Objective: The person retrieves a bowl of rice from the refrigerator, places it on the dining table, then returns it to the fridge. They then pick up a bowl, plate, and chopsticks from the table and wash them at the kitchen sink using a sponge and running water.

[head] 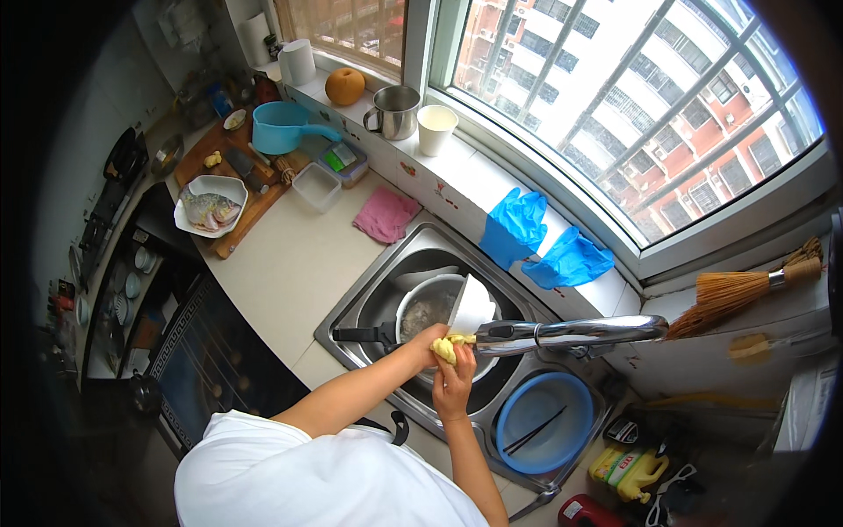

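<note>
Over the sink, my left hand (428, 345) and my right hand (454, 388) meet at a knobby yellow piece that looks like ginger root (446, 349); the fingers of both hands are on it. Just beyond them a white bowl (471, 308) stands tilted over a metal pot (407, 296), whose black handle points left. Whether my left hand also touches the bowl cannot be seen. Cloudy water and something greyish are in the pot, which sits in the steel sink (369, 277). The chrome faucet (566, 332) reaches in from the right, its head close to my fingers.
A blue basin (579, 421) with chopsticks fills the smaller sink bowl. At left, a wooden cutting board (247, 221) bears a fish in a white dish (242, 190) and a cleaver (240, 165). Blue gloves (517, 227) lie on the sill ledge, and a pink cloth (385, 214) on the counter.
</note>
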`<state>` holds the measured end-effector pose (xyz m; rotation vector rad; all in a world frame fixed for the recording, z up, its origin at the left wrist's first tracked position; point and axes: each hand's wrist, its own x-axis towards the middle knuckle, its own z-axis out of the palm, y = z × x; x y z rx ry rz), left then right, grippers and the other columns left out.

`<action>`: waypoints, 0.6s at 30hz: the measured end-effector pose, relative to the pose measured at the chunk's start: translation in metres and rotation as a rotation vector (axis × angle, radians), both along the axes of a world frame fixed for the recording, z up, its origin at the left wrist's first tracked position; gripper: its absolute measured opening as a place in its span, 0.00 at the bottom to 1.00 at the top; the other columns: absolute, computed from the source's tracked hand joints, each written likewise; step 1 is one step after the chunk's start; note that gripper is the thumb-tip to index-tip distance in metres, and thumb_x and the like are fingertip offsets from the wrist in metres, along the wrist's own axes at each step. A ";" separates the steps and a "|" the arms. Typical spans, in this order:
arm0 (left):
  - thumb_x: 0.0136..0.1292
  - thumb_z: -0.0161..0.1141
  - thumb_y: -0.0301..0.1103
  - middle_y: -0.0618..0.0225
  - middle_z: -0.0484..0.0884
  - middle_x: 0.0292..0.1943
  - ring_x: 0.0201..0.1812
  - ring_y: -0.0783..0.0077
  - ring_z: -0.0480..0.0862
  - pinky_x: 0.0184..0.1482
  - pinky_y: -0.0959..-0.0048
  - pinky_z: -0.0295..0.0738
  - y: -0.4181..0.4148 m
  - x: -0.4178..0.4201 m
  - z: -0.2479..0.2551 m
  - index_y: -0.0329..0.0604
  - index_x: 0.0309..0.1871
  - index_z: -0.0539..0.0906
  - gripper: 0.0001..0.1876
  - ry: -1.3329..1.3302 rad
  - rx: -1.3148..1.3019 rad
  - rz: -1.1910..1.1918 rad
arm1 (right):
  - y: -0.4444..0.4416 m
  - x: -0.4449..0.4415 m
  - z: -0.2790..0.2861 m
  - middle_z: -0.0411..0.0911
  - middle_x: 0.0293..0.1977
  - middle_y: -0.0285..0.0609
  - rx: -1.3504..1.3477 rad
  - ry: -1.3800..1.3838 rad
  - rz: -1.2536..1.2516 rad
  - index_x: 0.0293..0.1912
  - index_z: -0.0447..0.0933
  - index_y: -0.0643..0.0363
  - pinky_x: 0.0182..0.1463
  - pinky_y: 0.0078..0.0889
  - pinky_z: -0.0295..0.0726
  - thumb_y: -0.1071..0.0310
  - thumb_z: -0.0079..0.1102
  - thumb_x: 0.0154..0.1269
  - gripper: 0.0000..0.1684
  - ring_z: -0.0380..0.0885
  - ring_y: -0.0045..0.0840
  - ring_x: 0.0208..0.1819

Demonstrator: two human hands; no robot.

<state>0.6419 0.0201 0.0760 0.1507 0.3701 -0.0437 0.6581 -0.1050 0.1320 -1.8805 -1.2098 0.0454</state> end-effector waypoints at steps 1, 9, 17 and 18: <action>0.64 0.44 0.33 0.60 0.80 0.37 0.37 0.67 0.81 0.42 0.68 0.78 -0.003 -0.005 0.005 0.38 0.42 0.77 0.12 0.032 -0.023 0.034 | -0.002 0.001 0.002 0.66 0.56 0.45 -0.012 -0.054 -0.005 0.47 0.78 0.57 0.60 0.41 0.64 0.81 0.56 0.47 0.23 0.64 0.44 0.58; 0.64 0.48 0.26 0.64 0.74 0.51 0.51 0.73 0.76 0.53 0.73 0.74 -0.011 -0.014 0.012 0.40 0.55 0.71 0.15 -0.017 -0.208 0.105 | 0.038 0.030 0.025 0.68 0.51 0.47 0.049 -0.241 0.026 0.44 0.79 0.55 0.61 0.39 0.65 0.75 0.59 0.47 0.20 0.67 0.44 0.55; 0.63 0.53 0.29 0.56 0.78 0.46 0.43 0.63 0.82 0.41 0.73 0.82 0.029 -0.031 0.014 0.34 0.53 0.72 0.16 0.140 0.119 -0.301 | 0.064 0.084 0.043 0.75 0.39 0.44 0.133 0.479 0.045 0.38 0.77 0.61 0.47 0.32 0.72 0.71 0.52 0.59 0.09 0.74 0.31 0.45; 0.62 0.53 0.28 0.56 0.78 0.46 0.45 0.63 0.81 0.42 0.73 0.82 0.031 -0.032 0.010 0.34 0.53 0.72 0.16 0.096 0.191 -0.372 | 0.061 0.097 0.031 0.76 0.39 0.43 0.117 0.703 0.098 0.38 0.77 0.61 0.47 0.31 0.72 0.69 0.51 0.61 0.09 0.74 0.29 0.45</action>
